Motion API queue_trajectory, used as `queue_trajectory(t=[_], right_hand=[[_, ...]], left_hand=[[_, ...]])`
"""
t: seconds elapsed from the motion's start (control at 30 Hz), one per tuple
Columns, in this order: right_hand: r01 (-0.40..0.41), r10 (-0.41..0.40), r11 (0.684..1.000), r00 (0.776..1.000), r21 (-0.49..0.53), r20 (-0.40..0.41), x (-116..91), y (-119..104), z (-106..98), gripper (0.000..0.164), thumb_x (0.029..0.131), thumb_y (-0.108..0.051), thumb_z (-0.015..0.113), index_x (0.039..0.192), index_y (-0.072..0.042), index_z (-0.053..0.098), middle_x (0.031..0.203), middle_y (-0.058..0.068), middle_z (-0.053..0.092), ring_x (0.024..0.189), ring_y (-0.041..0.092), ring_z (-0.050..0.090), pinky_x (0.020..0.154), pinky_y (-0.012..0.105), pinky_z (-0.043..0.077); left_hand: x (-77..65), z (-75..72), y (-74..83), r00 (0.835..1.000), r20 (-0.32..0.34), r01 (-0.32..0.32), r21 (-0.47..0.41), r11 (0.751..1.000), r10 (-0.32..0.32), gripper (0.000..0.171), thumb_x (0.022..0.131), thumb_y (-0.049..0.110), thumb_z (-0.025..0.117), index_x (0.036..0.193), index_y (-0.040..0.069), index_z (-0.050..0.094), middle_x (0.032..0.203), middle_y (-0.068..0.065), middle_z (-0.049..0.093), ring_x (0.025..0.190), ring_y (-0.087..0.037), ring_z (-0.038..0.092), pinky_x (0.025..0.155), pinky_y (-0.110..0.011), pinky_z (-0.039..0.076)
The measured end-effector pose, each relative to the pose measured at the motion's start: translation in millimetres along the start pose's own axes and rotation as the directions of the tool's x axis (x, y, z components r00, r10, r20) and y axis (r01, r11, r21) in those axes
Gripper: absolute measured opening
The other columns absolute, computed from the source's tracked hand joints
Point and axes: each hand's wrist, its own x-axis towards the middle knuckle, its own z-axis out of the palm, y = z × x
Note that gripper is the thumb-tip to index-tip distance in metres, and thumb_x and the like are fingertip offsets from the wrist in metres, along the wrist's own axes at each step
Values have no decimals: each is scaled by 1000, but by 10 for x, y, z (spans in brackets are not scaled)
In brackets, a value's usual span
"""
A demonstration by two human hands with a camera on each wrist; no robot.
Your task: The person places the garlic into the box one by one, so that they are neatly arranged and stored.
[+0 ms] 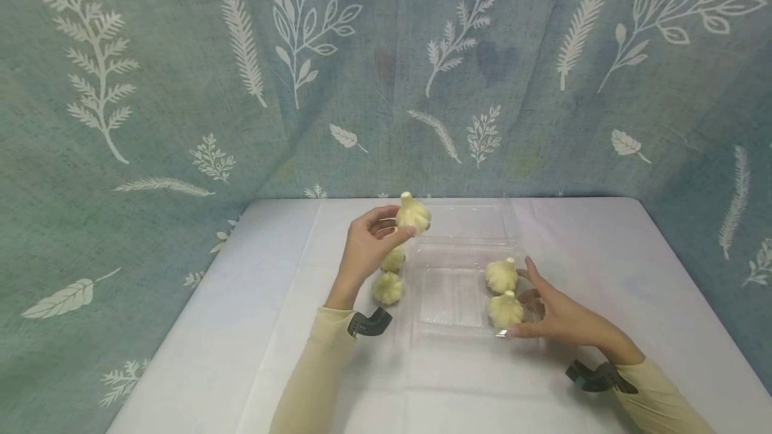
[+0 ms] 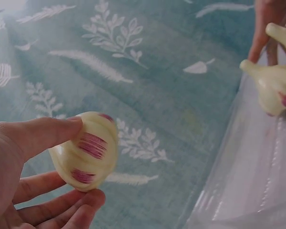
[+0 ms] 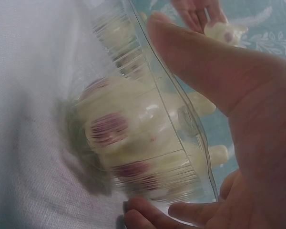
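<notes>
My left hand (image 1: 369, 238) pinches a garlic bulb (image 1: 413, 214) between thumb and fingers, raised above the table. Purple streaks mark the underside of this pale yellow bulb (image 2: 90, 150) in the left wrist view. A clear plastic box (image 1: 452, 297) lies with its lid (image 1: 464, 221) folded back. Two garlic bulbs, a farther one (image 1: 502, 276) and a nearer one (image 1: 505, 311), sit inside along its right wall. My right hand (image 1: 557, 313) holds the box's right end, thumb at the near corner; the right wrist view shows bulbs (image 3: 128, 129) through the ribbed wall.
Left of the box, two more garlic bulbs rest on the white tablecloth (image 1: 289, 273), one nearer (image 1: 388, 288) and one farther (image 1: 393, 258), partly behind the left hand. A leaf-patterned blue-green curtain (image 1: 386, 86) hangs behind the table and along its sides.
</notes>
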Motion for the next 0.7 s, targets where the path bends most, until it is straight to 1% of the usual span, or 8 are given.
queue_trajectory(t=[0.13, 0.27, 0.33, 0.43, 0.57, 0.7], right_hand=[[-5, 5, 1000, 1000, 4, 1, 0, -1, -5, 138, 83, -38, 87, 160, 2, -22, 169, 28, 15, 136, 48, 52, 105, 62, 51], [6, -6, 1000, 1000, 5, 1, -4, 4, -5, 138, 84, -37, 87, 160, 2, -22, 170, 27, 15, 136, 46, 53, 105, 62, 50], [12, -12, 1000, 1000, 5, 0, -5, 4, -4, 138, 84, -37, 87, 160, 2, -21, 170, 26, 15, 136, 45, 53, 105, 61, 51], [13, -13, 1000, 1000, 8, -3, -8, -6, -3, 138, 83, -37, 87, 160, 2, -21, 170, 26, 15, 136, 44, 54, 106, 61, 50], [17, -17, 1000, 1000, 7, -5, -10, -23, -5, 138, 83, -37, 87, 159, 4, -21, 169, 29, 16, 135, 44, 54, 106, 64, 49], [12, -11, 1000, 1000, 10, -7, -10, -17, -8, 138, 83, -36, 87, 159, 4, -21, 169, 30, 15, 136, 46, 53, 106, 64, 49]], left_hand=[[-32, 88, -21, 999, 35, 23, 10, 1000, -23, 49, 85, 26, 87, 127, 9, 69, 128, -10, 70, 116, -27, 71, 103, -39, 59], [-65, 178, -49, 997, 62, 40, 16, 999, -41, 51, 83, 28, 88, 128, 11, 69, 129, -9, 70, 117, -26, 71, 106, -43, 57], [-79, 224, -58, 996, 76, 42, 12, 999, -42, 52, 83, 28, 88, 128, 11, 69, 130, -10, 69, 118, -27, 71, 106, -45, 57], [-99, 289, -68, 995, 88, 45, 16, 999, -46, 53, 83, 28, 88, 129, 10, 68, 130, -10, 68, 118, -27, 71, 105, -45, 57], [-122, 366, -72, 993, 104, 50, 23, 998, -52, 53, 83, 28, 88, 129, 10, 68, 131, -10, 69, 118, -27, 71, 105, -44, 58], [-144, 438, -100, 991, 123, 49, 8, 999, -50, 52, 84, 25, 87, 129, 7, 68, 131, -11, 69, 119, -28, 70, 107, -46, 56]])
